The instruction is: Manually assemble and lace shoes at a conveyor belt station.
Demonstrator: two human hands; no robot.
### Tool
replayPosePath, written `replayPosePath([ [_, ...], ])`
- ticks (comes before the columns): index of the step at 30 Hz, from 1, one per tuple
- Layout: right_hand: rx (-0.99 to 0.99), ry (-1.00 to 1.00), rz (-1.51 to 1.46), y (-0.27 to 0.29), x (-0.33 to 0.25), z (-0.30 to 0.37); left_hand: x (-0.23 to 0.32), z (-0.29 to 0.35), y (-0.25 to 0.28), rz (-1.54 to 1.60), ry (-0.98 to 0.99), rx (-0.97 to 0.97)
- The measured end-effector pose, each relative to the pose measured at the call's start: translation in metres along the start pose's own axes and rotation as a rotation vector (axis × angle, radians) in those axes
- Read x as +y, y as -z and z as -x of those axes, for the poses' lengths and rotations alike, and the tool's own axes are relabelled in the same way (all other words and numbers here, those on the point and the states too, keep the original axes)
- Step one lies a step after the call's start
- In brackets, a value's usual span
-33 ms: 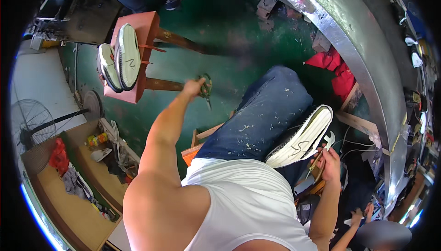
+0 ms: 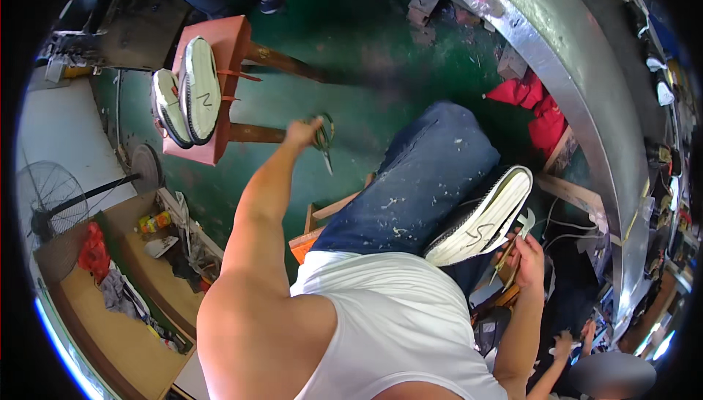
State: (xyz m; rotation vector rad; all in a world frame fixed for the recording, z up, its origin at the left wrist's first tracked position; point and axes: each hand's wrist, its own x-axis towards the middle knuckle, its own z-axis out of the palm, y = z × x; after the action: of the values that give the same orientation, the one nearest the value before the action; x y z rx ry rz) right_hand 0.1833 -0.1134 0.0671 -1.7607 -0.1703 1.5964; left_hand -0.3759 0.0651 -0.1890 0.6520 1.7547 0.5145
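My left hand point(image 2: 300, 134) reaches out ahead and grips a pair of scissors point(image 2: 324, 145), whose blades point down toward the floor. My right hand point(image 2: 523, 259) is closed around a slim tool point(image 2: 526, 223) with a pale curved end and thin brass-coloured shanks below; its exact kind does not show. Beside that hand, a shoe point(image 2: 480, 220) with a white sole and a dark upper lies sole-up against my leg. A matching pair of shoes point(image 2: 199, 92) rests soles-up on a reddish stool point(image 2: 227, 41), left of the scissors.
A metal-edged bench point(image 2: 578, 92) curves along the right. Red cloth point(image 2: 538, 114) and bricks point(image 2: 425, 1) lie near its foot. At left stand a fan point(image 2: 51, 195) and a divided wooden box point(image 2: 73, 283) with scraps. Another person's hands point(image 2: 564, 345) show at lower right.
My left hand has shifted slightly up and left with the scissors, and their tips have swung a little. My right hand and the shoe beside it stay nearly in place.
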Motion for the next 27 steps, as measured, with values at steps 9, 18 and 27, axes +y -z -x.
replayPosePath([
  [9, -0.139, -0.040, -0.074, -0.002, 0.003, 0.054, 0.184, 0.152, -0.186, -0.185, -0.820, -0.375],
  [18, 0.011, 0.167, 0.047, -0.022, 0.046, 0.092, 0.204, 0.212, -0.339, -0.380, -0.493, -0.945],
  [27, -0.273, 0.494, 0.197, -0.058, 0.032, 0.141, 0.225, 0.305, -0.232, -0.151, -0.856, -0.994],
])
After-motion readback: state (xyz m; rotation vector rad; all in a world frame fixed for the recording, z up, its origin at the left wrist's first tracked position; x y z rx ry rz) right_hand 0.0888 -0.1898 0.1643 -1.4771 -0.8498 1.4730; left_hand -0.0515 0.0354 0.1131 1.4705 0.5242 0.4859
